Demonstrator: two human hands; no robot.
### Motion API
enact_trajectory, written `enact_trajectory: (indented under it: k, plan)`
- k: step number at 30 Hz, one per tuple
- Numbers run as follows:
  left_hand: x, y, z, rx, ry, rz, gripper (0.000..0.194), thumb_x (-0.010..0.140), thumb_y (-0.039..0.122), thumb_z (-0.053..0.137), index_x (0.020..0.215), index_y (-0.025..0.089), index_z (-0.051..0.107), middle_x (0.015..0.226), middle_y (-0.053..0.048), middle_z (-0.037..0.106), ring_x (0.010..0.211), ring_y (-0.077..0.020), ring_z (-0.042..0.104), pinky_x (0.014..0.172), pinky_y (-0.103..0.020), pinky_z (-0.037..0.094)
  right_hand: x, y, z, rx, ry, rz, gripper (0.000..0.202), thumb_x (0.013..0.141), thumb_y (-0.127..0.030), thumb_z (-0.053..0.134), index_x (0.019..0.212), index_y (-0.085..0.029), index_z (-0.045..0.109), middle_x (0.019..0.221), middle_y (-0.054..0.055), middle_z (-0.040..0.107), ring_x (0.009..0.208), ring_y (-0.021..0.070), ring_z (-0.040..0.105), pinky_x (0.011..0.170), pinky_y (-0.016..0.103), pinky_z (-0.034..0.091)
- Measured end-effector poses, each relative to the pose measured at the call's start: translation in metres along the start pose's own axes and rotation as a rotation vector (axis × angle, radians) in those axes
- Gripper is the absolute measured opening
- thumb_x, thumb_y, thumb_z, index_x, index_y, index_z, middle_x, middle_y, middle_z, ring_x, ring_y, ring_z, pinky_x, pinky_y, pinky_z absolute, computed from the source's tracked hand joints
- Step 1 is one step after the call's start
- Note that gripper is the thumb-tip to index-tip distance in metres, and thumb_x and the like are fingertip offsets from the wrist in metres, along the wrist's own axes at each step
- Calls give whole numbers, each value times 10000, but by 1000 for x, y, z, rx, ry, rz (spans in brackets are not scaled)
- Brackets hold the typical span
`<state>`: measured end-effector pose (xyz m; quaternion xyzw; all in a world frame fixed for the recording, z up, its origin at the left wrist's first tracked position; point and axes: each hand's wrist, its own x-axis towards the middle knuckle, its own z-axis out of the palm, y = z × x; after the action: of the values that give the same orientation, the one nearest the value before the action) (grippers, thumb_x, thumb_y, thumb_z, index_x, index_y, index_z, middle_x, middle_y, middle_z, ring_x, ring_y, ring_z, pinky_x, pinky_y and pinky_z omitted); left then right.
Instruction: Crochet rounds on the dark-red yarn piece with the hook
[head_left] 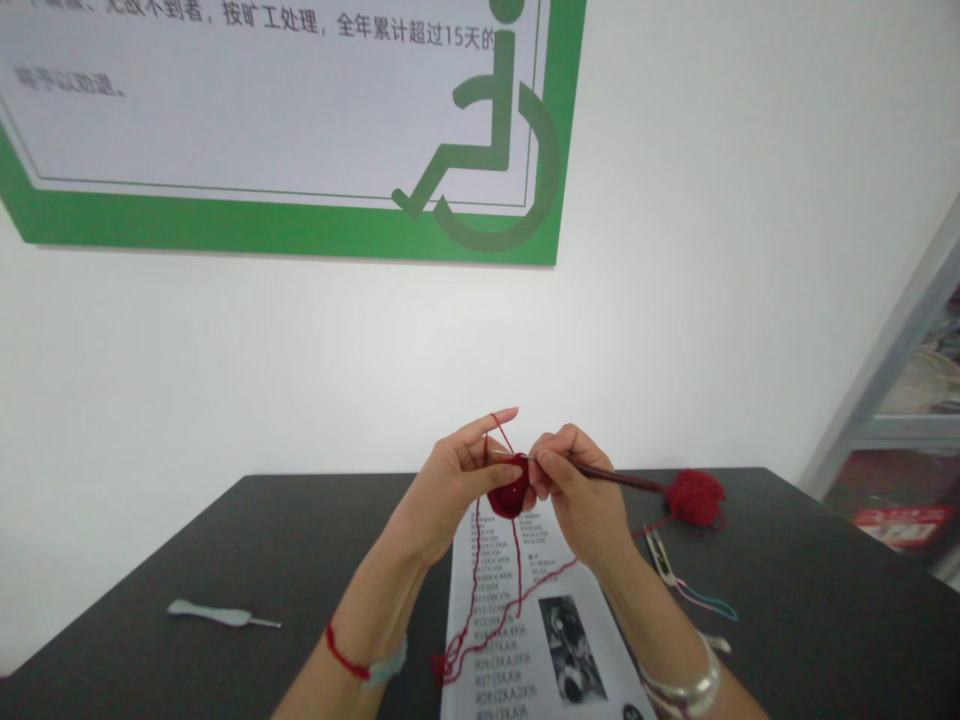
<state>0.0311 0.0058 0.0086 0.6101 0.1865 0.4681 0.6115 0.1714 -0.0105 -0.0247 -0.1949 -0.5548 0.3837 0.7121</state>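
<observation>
In the middle of the view, my left hand [466,467] pinches a small dark red crocheted piece [508,492] between thumb and fingers. Red yarn loops over its raised index finger. My right hand [574,480] is closed round a crochet hook [622,478] with a dark handle, its metal tip at the top edge of the piece. Strands of red yarn hang down over a printed pattern sheet [502,640] below both hands. A ball of red yarn [696,497] rests on the table to the right.
On the black table [300,540], a light grey crochet hook [217,613] lies at the left. A small metal tool [660,556] with pink and teal threads lies at the right. Behind stands a white wall with a green-framed sign [300,235]; shelving [885,433] is at the far right.
</observation>
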Motion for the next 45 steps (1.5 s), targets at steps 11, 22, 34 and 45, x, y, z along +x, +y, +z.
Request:
enact_trajectory:
  k: [11,22,34,45]
  plan:
    - [0,-6,8,-195,107,-51,593,674,113,749,1240,130,575,698,23,635,576,-76,559,554,-202,412,-5,20,-5,-658,16,-670,129,876,-123,553,854,-245,517,748,-7,581,605,125,543,509,239,445]
    - [-4,5,6,-9,132,15,607,697,150,721,1271,137,523,681,9,695,542,-144,644,558,-265,483,0,9,0,61,-108,-105,128,844,-234,653,777,-221,544,638,-59,565,480,85,532,433,210,461]
    - [-3,10,-8,11,131,-45,620,647,147,777,1231,138,570,632,42,645,521,-54,524,507,-172,335,-2,-7,-15,-85,-141,-128,116,826,-146,657,786,-228,584,731,-40,579,534,78,502,472,222,378]
    - [-5,15,-11,93,58,-67,548,670,144,740,1194,121,581,613,46,602,505,-58,473,489,-201,290,-4,-18,-19,-183,-182,-73,126,815,-156,660,747,-219,574,727,-30,575,529,78,446,457,224,326]
